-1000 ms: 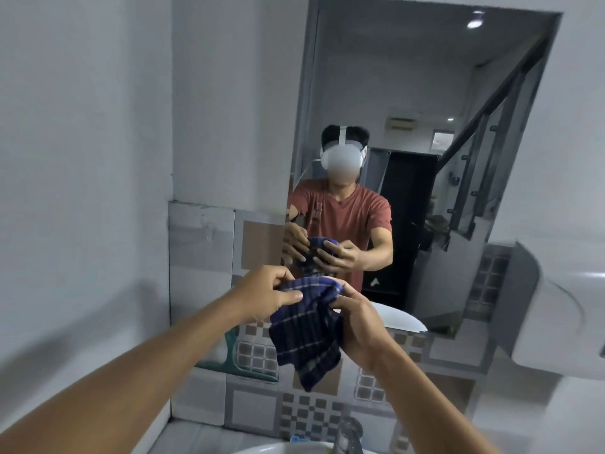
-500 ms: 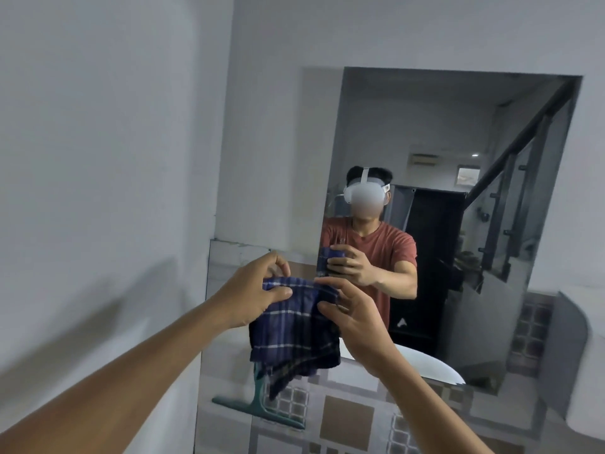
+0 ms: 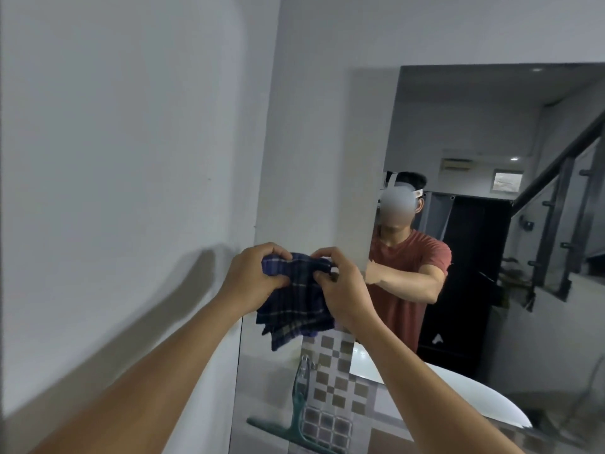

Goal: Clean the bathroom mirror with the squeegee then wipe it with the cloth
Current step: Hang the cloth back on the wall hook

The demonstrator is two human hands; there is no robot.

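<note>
Home bathroom, wall mirror point(image 3: 474, 132), checkered tiles point(image 3: 334, 385), probably a basin point(image 3: 474, 398)

We see a dim, greyish picture, soft and slightly blurred throughout. Small ceiling lights point(image 3: 514, 158) glow in the mirror point(image 3: 474, 132). Arm shadows fall on the left wall point(image 3: 114, 158), whose lines bow near the edges.

There are two hands, a left hand point(image 3: 252, 275) and a right hand point(image 3: 340, 286), and one checked cloth point(image 3: 294, 306) held between them. There is one mirror point(image 3: 474, 224) on the wall, and one green squeegee point(image 3: 296, 417) stands below the hands. One tap point(image 3: 306, 363) shows just above the squeegee's handle. One white basin point(image 3: 474, 398) appears in the mirror. One person's reflection point(image 3: 409, 267) appears in the glass, along with two lit ceiling lights point(image 3: 514, 158).
</note>
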